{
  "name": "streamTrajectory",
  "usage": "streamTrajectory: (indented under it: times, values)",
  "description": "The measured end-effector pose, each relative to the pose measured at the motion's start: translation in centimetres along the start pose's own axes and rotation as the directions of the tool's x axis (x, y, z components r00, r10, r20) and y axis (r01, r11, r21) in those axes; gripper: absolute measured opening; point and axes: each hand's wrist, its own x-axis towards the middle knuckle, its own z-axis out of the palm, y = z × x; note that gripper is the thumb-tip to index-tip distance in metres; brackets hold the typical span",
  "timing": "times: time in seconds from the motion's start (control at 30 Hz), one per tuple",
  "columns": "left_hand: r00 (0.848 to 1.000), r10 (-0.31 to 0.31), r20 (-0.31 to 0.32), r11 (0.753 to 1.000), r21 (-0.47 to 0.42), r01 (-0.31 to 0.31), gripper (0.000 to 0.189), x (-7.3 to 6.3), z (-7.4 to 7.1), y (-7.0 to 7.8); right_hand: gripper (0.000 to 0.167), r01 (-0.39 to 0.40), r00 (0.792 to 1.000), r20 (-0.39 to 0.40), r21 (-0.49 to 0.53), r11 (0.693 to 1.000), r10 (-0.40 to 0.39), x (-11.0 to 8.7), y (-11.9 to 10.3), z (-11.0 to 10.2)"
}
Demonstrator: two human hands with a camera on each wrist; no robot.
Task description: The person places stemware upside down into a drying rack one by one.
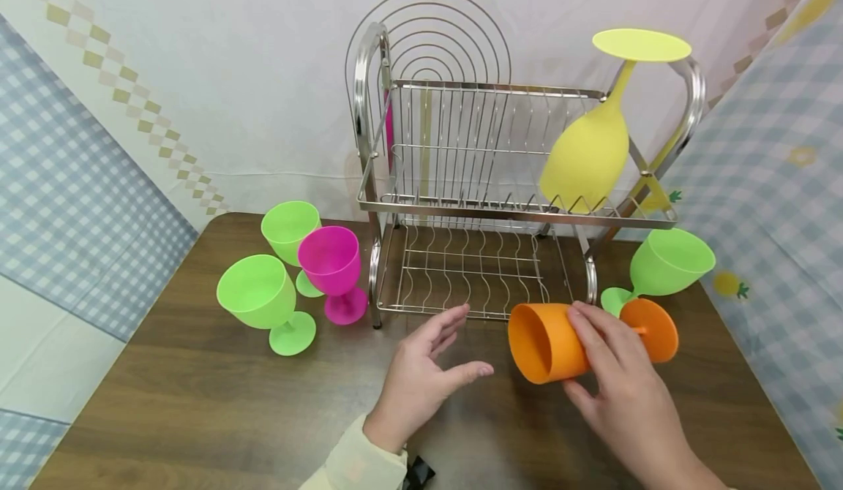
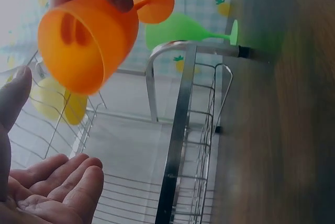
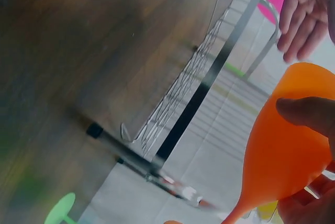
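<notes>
**Orange goblet held sideways: tips for the grip**

So the matte orange plastic-looking goblet (image 1: 556,340) is up in the air on its side, mouth pointing left, foot pointing right. The right hand (image 1: 626,395) has it pinched round the bowl, thumb opposite the fingers. Decent hold imo, but I'd go light on the squeeze, as that wall could flex (just a guess from how thin the rim looks). The left hand (image 1: 421,384) holds nothing, thumb and fingers apart, with a gap between it and the mouth. If it helps out, I'd get it settled on the bowl before the right lets up.

Mind the foot end too: in the head view it overlaps the light-green stemmed goblet (image 1: 672,262) on the right. Can't tell the real gap, so turn it slowly.

Behind all this is the shiny two-tier metal wire rack (image 1: 474,212), with a yellow plastic-looking goblet (image 1: 589,157) upside down on its upper tier. I'd do any twisting on the near side, over the brown wood-grain table (image 1: 184,402). The magenta stemmed goblet (image 1: 331,263) over left is well apart, so no worries there.
</notes>
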Motion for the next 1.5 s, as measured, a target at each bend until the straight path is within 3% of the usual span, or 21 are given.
streamTrajectory:
  times: [0.33, 0.47, 0.6, 0.9, 0.97, 1.1, 1.3, 1.5]
  values:
    - [0.995, 0.029, 0.099, 0.998, 0.057, -0.034, 0.088, -0.4, 0.9, 0.2, 0.092, 0.101, 0.994, 0.030, 0.003, 0.995, -0.101, -0.1, -1.7, 1.5]
    - [0.993, 0.013, 0.119, 0.996, 0.083, -0.023, 0.094, -0.5, 1.1, 0.3, 0.087, 0.137, 0.990, 0.020, 0.014, 0.991, -0.137, -0.1, -2.2, 1.9]
    - [0.991, -0.008, 0.131, 0.995, 0.104, -0.006, 0.097, -0.6, 1.2, 0.3, 0.086, 0.124, 0.991, 0.053, 0.008, 0.992, -0.124, -0.1, -2.5, 2.1]
    - [0.987, -0.041, 0.154, 0.999, -0.019, 0.044, 0.086, -0.6, 1.3, 0.3, 0.088, 0.139, 0.989, 0.051, -0.001, 0.990, -0.139, -0.1, -2.8, 2.2]
    - [0.987, -0.042, 0.153, 0.999, -0.024, 0.046, 0.083, -0.6, 1.3, 0.3, 0.083, 0.142, 0.989, 0.052, -0.007, 0.990, -0.141, -0.1, -2.8, 2.2]
    - [0.988, -0.028, 0.150, 0.999, -0.028, 0.033, 0.079, -0.6, 1.3, 0.2, 0.054, 0.138, 0.990, 0.022, -0.027, 0.990, -0.137, 0.0, -3.1, 2.2]
    - [0.993, -0.032, 0.113, 0.997, -0.073, 0.040, 0.077, -0.4, 1.0, 0.0, 0.067, 0.087, 0.991, -0.095, -0.039, 0.995, -0.090, -0.2, -3.3, 2.1]
    - [0.996, -0.043, 0.075, 0.995, -0.092, 0.049, 0.078, -0.4, 0.7, 0.2, 0.073, 0.002, 0.976, -0.216, 0.010, 1.000, 0.001, -0.5, -2.9, 2.2]
